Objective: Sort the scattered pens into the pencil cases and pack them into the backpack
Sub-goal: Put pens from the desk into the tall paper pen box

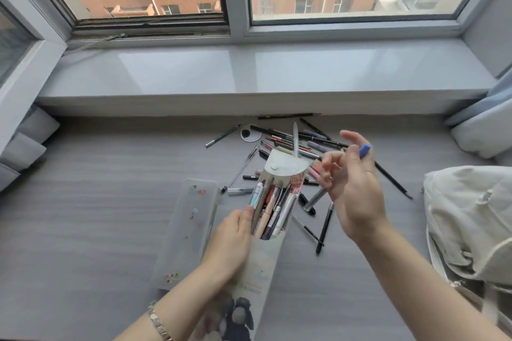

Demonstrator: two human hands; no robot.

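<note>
At the 6 o'clock edge of the grey wood-grain table (83,202), your left hand (230,238) grips the tall pale-green soft pencil case (266,266), with its fingers (246,216) curled round the body and its round flap (285,165) thrown open towards 12 o'clock. That case looks crammed: a tight bundle of upright pens (273,210) fills its mouth. At 2 o'clock from it, your right hand (357,196) pinches a grey-barrelled pen with a blue cap (317,196), tip angled down towards the mouth and spare fingers spread loose. Forcing this pen in could lever others out or stop the flap closing, and so light a pinch may let it slip. The frosted clear plastic pencil case (185,230) lies flat at 9 o'clock, touching the soft one, and appears to hold no pens, so it may be the safer home. The loose heap of scattered pens (288,141) waits at 12 o'clock, and a careless sweep could roll some under the white window sill (249,72). The cream fabric backpack (468,230) slumps at 3 o'clock; you cannot tell whether it is open or what it holds.
</note>
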